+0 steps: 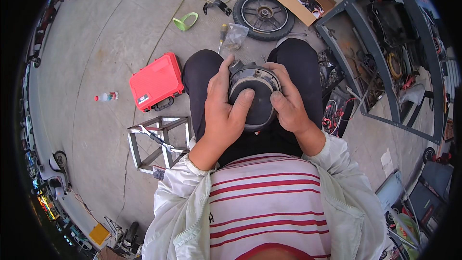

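Clasping a black, rounded, plastic-looking housing, longest from twelve to six o'clock, between curled left hand at nine and curled right hand at three, both touching.

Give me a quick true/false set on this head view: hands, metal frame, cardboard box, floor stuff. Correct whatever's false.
1. The left hand and right hand both hold a black rounded housing. True.
2. A wrench-like metal tool lies across an open silver metal frame. True.
3. The frame is on the person's right. False: it is on the left.
4. A black-tyred spoked wheel lies on the grey concrete floor near a brown cardboard box. True.
5. The box is closed. False: the box is open, with assorted items showing inside.
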Tool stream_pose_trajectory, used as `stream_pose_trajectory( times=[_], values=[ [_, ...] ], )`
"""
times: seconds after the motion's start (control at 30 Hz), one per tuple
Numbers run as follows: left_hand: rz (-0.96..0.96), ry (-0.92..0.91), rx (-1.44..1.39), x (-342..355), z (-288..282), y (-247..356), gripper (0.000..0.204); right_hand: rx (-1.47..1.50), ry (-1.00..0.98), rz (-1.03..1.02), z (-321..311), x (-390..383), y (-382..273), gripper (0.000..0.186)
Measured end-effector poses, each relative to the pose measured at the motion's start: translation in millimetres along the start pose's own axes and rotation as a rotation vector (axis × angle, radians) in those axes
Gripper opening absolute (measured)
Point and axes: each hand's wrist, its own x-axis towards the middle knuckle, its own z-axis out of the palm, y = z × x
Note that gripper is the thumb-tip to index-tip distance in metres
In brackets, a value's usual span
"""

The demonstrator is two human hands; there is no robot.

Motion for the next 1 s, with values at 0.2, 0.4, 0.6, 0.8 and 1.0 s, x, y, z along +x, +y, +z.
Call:
stream_pose_trajectory(
  times=[0.2, 0.4, 0.6, 0.8, 1.0],
  values=[
    [-0.056, 0.058, 0.046, -1.4, 7.0, 2.6, 0.061, 0.193, 0.036, 0.142, 9.7, -2.0, 0.5, 0.049],
    [-0.098, 0.108, 0.042, -4.2, 10.4, -2.4, 0.058, -0.055, -0.012, 0.208, 5.9, -2.9, -4.9, 0.05],
    [-0.223, 0.082, 0.013, -0.8, 12.4, -15.2, 0.057, -0.115, -0.005, 0.105, 13.2, 2.8, -8.9, 0.063],
    [-0.128, -0.165, -0.054, 6.3, -8.1, -20.4, 0.057, 0.04, -0.017, 0.132, 12.7, 3.0, -2.6, 0.056],
    [-0.17, -0.25, -0.273, -2.1, -10.7, -27.9, 0.081, 0.101, -0.009, 0.201, 14.6, -0.8, 7.4, 0.049]
  ],
)
